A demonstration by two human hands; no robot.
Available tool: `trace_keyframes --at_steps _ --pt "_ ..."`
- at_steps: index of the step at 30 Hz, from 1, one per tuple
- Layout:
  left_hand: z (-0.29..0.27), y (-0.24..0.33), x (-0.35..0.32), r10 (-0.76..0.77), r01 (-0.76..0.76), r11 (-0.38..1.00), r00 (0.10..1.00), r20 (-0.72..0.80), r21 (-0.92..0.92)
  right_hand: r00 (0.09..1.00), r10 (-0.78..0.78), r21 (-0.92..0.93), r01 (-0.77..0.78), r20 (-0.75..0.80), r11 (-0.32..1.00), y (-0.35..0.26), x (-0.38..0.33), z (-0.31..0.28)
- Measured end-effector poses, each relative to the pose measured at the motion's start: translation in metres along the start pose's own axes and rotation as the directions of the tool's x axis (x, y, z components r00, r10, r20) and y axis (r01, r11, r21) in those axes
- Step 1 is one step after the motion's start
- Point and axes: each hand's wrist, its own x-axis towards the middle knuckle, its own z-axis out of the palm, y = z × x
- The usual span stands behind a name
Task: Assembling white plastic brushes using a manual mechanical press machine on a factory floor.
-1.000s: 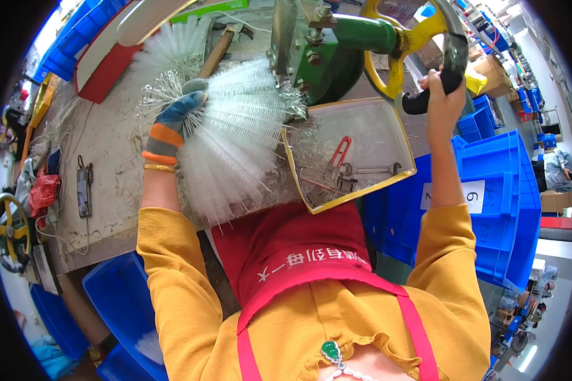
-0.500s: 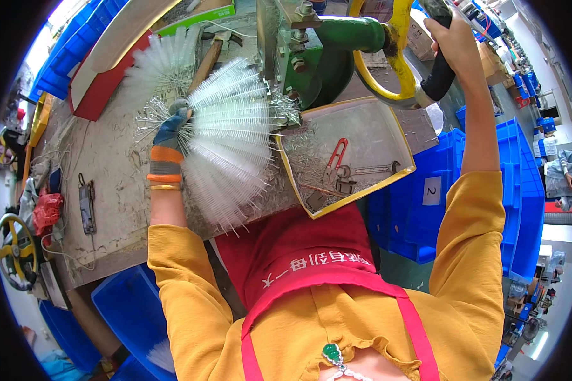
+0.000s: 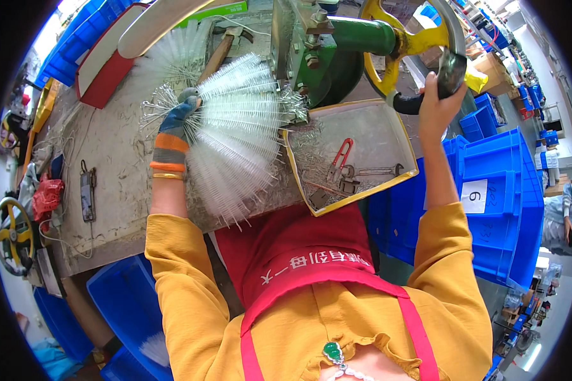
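Observation:
My left hand (image 3: 179,119), in a blue, grey and orange glove, is closed around the wire stems of a fanned bunch of white bristle brushes (image 3: 238,120). The bristle side spreads to the right, and its tips reach the metal jaw area (image 3: 293,106) of a green hand-cranked machine (image 3: 362,35). Whether a brush is inside the jaw, I cannot tell. Bare and closed, my right hand (image 3: 437,106) grips the dark handle (image 3: 452,73) of the machine's yellow handwheel (image 3: 394,60).
A shallow yellow-edged box (image 3: 362,136) holds red-handled pliers (image 3: 341,159), wrenches and wire scraps. Behind the bunch lie a hammer (image 3: 219,56) and more brushes (image 3: 171,57). A phone (image 3: 88,193) rests at left. Blue crates (image 3: 508,209) stand at right, a blue bin (image 3: 124,295) lower left.
My right hand has come down and to the left with the handle, and the handwheel has turned. My left hand keeps its hold on the brushes. The whole view has shifted slightly.

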Motion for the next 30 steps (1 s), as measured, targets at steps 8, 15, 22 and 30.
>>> trace_keyframes --at_steps 8,15,22,30 --pt "0.002 0.008 -0.008 -0.003 0.003 0.999 1.0 0.003 0.048 0.961 0.085 -0.189 -0.035 0.265 0.981 -0.032 0.043 -0.008" --pt "0.011 0.015 -0.002 -0.088 0.084 0.991 0.996 0.034 0.105 0.935 0.075 -0.281 0.027 0.346 0.959 -0.038 0.068 -0.006" --pt "0.017 0.022 0.004 -0.091 0.064 0.977 0.988 0.124 0.205 0.802 0.139 -0.409 0.14 0.581 0.902 -0.041 0.118 0.007" --pt "0.009 0.023 0.006 -0.116 0.091 0.981 0.983 0.145 0.17 0.86 0.116 -0.382 0.097 0.497 0.919 -0.039 0.098 0.009"
